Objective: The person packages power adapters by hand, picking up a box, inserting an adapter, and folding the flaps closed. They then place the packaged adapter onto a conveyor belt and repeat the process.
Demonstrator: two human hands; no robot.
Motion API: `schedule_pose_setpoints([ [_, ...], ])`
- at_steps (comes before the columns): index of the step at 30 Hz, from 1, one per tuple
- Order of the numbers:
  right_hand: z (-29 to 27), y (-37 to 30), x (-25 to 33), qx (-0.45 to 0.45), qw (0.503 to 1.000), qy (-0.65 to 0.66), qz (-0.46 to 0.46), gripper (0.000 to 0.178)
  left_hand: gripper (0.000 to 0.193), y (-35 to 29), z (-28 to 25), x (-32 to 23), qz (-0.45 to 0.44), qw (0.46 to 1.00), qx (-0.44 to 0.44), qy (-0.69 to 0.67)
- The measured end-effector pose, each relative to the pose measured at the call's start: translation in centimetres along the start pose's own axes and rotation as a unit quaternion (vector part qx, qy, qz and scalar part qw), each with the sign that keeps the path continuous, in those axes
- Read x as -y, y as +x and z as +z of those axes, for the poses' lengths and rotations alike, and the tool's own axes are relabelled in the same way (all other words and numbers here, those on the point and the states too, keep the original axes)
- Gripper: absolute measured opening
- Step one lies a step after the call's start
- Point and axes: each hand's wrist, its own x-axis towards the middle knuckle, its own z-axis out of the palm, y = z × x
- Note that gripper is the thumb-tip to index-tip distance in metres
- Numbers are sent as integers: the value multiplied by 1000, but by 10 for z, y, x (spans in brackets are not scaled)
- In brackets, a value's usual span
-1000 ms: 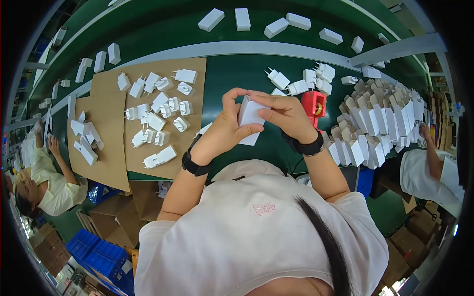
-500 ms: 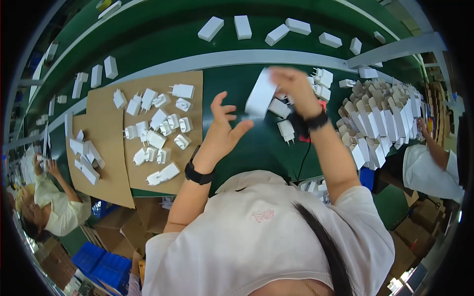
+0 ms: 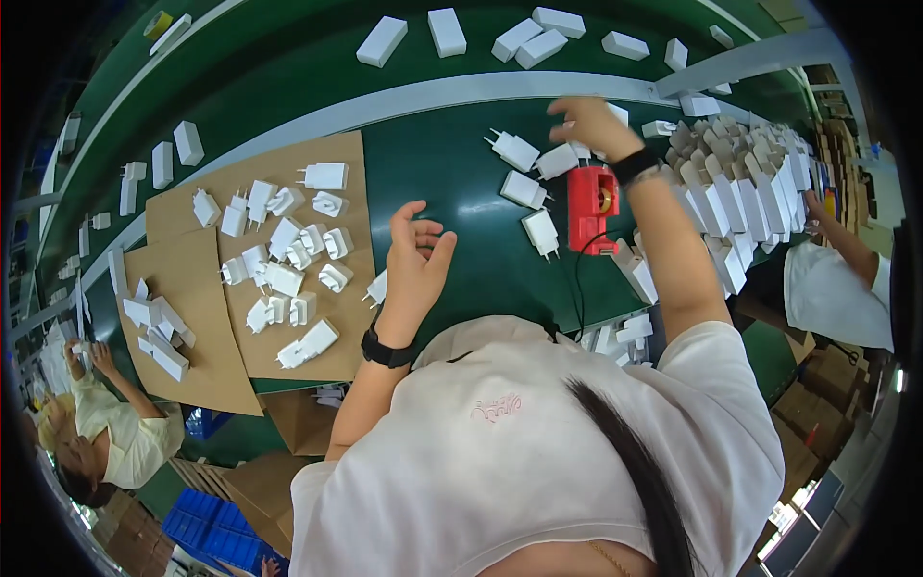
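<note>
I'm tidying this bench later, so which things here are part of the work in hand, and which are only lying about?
In hand:
- right hand, reaching among white plug adapters
- left hand, open and empty
- red fixture

Lying about:
- adapters on cardboard sheet
- white boxes on the belt
- folded white cartons

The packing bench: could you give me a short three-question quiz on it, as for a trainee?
1. True or false: the left hand holds a charger.
2. What colour is the small device below the right hand?
3. The loose chargers at left lie on: A) cardboard B) a blue crate C) a metal tray.

Key: 1 false, it is open and empty. 2 red. 3 A.
</note>
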Motion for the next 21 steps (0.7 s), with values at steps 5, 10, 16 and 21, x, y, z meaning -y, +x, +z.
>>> schedule_pose_setpoints([
  [5,27,-42,-4,-9,962,-274,0,43,48,-17,2,-12,32,999,24,12],
  [10,-14,-10,-46,-22,985,-147,89,42,47,-37,-3,-14,4,1000,-23,-9],
  [16,4,-15,17,178,955,-236,-13,58,44,-30,6,5,44,984,-23,172],
  [21,55,-6,-32,58,921,-315,-223,43,24,60,54,-8,238,919,0,315],
])
